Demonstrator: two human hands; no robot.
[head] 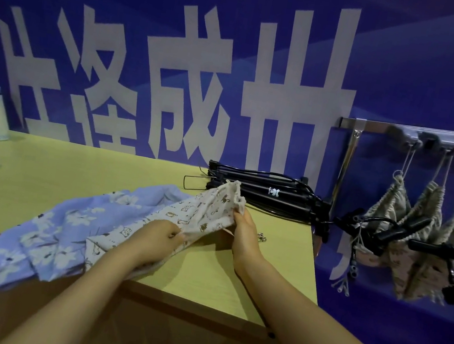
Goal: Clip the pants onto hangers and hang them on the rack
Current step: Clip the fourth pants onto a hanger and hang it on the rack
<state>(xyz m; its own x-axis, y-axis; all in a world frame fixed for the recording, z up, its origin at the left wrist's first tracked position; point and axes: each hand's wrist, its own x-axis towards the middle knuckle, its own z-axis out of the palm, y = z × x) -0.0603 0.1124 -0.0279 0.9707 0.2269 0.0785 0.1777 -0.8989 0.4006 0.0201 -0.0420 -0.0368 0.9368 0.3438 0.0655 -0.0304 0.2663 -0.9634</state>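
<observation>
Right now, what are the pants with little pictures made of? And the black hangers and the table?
The cream pants look like thin, soft, matte cloth, maybe cotton: they crumple in the left hand and right hand. The black hangers look like slightly shiny plastic with wire. The table looks like smooth pale wood laminate.

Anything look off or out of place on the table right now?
Only the blue floral garment: it lies crumpled and droops over the front edge of the table, so it might slide off. The cream printed pants are bunched between the left hand and right hand, unclipped. Nothing spilled or damaged.
</observation>
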